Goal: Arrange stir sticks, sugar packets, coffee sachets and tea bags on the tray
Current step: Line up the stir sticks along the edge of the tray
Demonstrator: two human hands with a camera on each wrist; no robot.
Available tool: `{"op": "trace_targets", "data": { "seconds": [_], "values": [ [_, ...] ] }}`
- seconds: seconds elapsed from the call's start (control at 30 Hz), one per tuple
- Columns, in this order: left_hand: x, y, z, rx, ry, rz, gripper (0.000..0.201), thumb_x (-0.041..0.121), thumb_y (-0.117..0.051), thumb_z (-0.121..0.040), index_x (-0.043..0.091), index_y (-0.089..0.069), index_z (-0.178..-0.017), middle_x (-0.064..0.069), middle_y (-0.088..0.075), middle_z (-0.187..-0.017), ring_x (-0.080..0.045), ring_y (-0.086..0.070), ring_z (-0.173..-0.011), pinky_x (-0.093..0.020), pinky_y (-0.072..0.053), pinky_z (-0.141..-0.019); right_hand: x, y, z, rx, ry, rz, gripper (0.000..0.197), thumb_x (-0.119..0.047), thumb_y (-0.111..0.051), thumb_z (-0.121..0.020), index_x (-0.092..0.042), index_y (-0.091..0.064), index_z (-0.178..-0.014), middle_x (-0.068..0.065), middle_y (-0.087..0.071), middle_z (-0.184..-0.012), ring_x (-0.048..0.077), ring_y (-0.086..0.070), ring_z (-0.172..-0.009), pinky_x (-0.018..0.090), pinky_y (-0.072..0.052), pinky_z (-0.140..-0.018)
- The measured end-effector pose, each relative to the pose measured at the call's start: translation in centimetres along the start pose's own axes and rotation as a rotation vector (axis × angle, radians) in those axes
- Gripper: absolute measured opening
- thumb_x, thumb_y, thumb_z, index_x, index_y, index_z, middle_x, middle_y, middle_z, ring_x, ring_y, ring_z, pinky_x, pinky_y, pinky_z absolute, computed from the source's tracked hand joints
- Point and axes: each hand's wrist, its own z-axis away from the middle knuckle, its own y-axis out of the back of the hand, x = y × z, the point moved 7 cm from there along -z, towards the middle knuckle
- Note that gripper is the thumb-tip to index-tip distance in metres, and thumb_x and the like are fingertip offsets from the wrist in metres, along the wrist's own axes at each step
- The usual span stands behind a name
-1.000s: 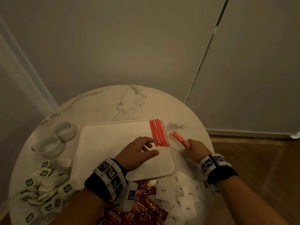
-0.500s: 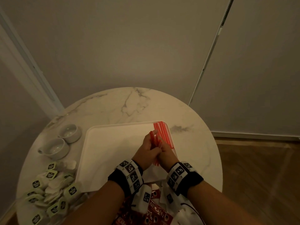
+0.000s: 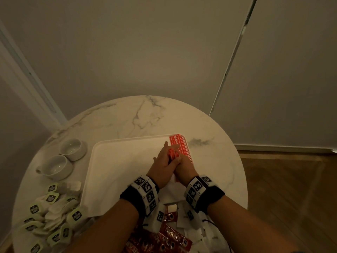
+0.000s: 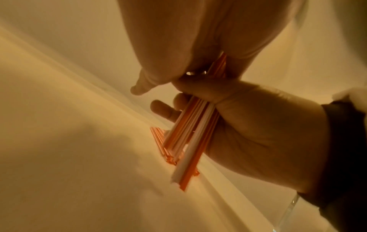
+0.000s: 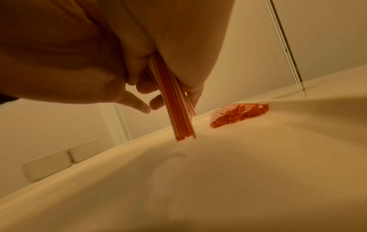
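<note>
Sticks first: a bundle of thin red-and-white plastic stir sticks (image 4: 190, 136) is clasped upright between both hands over the white rectangular plastic tray (image 3: 116, 161), lower ends just touching or just above the tray floor. The right hand (image 4: 258, 133) is wrapped around the bundle, thumb and fingers curled tight; the left hand (image 3: 162, 161) is pressed against it from the other side, fingers curled over the top, though how firmly cannot be told. The step looks to be squaring the ends by tapping, so the bundle is best kept vertical and the clasp loosened slightly so that uneven sticks can drop level, then laid parallel beside the row of red stir sticks already lying (image 3: 179, 147) along the tray's right edge. That row sits near, and could be knocked askew by a careless set-down. Off the tray, on the round white marble table (image 3: 145, 115), two white ceramic ramekins (image 3: 63, 157), green-tagged tea bags (image 3: 51, 214), red coffee sachets (image 3: 169, 238) and white sugar packets (image 3: 206, 234) are waiting, none blocking.
</note>
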Motion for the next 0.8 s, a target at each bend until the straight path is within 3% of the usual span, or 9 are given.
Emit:
{"op": "trace_targets", "data": {
  "seconds": [0.1, 0.2, 0.3, 0.37, 0.47, 0.53, 0.63, 0.7, 0.8],
  "values": [
    [0.2, -0.1, 0.1, -0.011, -0.056, -0.132, 0.034, 0.024, -0.049, -0.097, 0.048, -0.043, -0.121, 0.021, -0.019, -0.15, -0.011, -0.014, -0.144, -0.048, 0.009, -0.116, -0.9, -0.2, -0.5, -0.035, 0.071, 0.107, 0.023, -0.005, -0.045, -0.098, 0.001, -0.06, -0.114, 0.014, -0.065, -0.103, 0.011, -0.05, -0.079, 0.008, -0.04, -0.065],
    [-1.4, -0.4, -0.2, -0.079, 0.036, -0.18, 0.032, 0.032, -0.046, -0.098, 0.057, -0.039, -0.117, 0.007, -0.015, -0.158, -0.016, -0.02, -0.144, -0.048, 0.015, -0.113, 0.2, -1.3, -1.2, -0.095, 0.041, 0.182, 0.023, -0.006, -0.045, -0.098, 0.002, -0.06, -0.113, 0.021, -0.063, -0.112, 0.024, -0.059, -0.093, 0.025, -0.045, -0.081],
    [-1.8, -0.4, -0.6, -0.122, 0.101, -0.146, 0.042, 0.032, -0.046, -0.098, 0.034, -0.038, -0.139, 0.005, -0.019, -0.156, -0.02, -0.027, -0.141, -0.049, -0.005, -0.119, 0.1, -1.5, -1.1, -0.155, 0.039, 0.223, 0.026, -0.006, -0.044, -0.099, 0.0, -0.056, -0.12, 0.019, -0.062, -0.112, 0.028, -0.06, -0.101, 0.027, -0.043, -0.083],
    [-0.7, -0.3, -1.1, -0.112, 0.099, -0.032, 0.046, 0.029, -0.048, -0.098, 0.021, -0.039, -0.143, 0.008, -0.036, -0.144, -0.021, -0.038, -0.135, -0.042, -0.027, -0.115, -0.5, -0.9, -1.1, -0.156, 0.037, 0.169, 0.023, -0.002, -0.046, -0.096, 0.002, -0.058, -0.115, 0.014, -0.064, -0.094, 0.027, -0.062, -0.084, 0.036, -0.05, -0.079],
    [0.7, 0.9, -2.2, -0.026, 0.129, 0.122, 0.033, 0.029, -0.05, -0.097, 0.019, -0.056, -0.127, -0.008, -0.061, -0.123, -0.027, -0.061, -0.104, -0.042, -0.054, -0.083, -1.5, 0.9, -0.5, -0.132, 0.031, 0.003, 0.013, -0.003, -0.052, -0.091, -0.01, -0.059, -0.083, 0.003, -0.056, -0.065, 0.02, -0.053, -0.056, 0.039, -0.051, -0.061],
    [0.9, 1.4, -2.7, 0.018, 0.212, 0.331, 0.03, 0.026, -0.05, -0.097, 0.009, -0.062, -0.118, -0.018, -0.067, -0.105, -0.03, -0.065, -0.078, -0.034, -0.053, -0.058, -2.7, 2.1, 0.5, -0.114, 0.08, -0.049, 0.006, -0.013, -0.056, -0.094, -0.019, -0.054, -0.092, 0.001, -0.06, -0.068, 0.018, -0.056, -0.055, 0.031, -0.05, -0.054],
    [0.7, 0.7, -2.4, 0.013, 0.367, 0.547, 0.03, 0.025, -0.053, -0.096, 0.003, -0.063, -0.114, -0.013, -0.069, -0.103, -0.024, -0.066, -0.088, -0.036, -0.053, -0.073, -1.8, 2.5, 1.7, -0.049, 0.088, 0.05, 0.024, -0.022, -0.052, -0.096, -0.021, -0.045, -0.12, -0.002, -0.06, -0.081, 0.02, -0.06, -0.062, 0.028, -0.051, -0.055],
    [-0.1, 0.1, -1.7, -0.029, 0.442, 0.38, 0.027, 0.04, -0.055, -0.093, 0.015, -0.064, -0.099, -0.002, -0.068, -0.099, -0.018, -0.062, -0.094, -0.037, -0.048, -0.084, 0.8, 2.7, 2.2, 0.036, -0.02, 0.22, 0.032, -0.021, -0.051, -0.094, -0.009, -0.047, -0.123, 0.008, -0.064, -0.1, 0.028, -0.062, -0.081, 0.032, -0.05, -0.068],
    [-2.1, -0.3, -0.3, -0.019, 0.558, 0.203, 0.025, 0.038, -0.053, -0.094, 0.016, -0.054, -0.083, -0.005, -0.057, -0.092, -0.021, -0.056, -0.084, -0.035, -0.048, -0.075, 4.7, 1.7, 3.4, -0.005, -0.223, 0.387, 0.035, -0.02, -0.049, -0.094, -0.004, -0.043, -0.124, 0.015, -0.059, -0.119, 0.03, -0.06, -0.105, 0.029, -0.043, -0.078]
  ]
}}
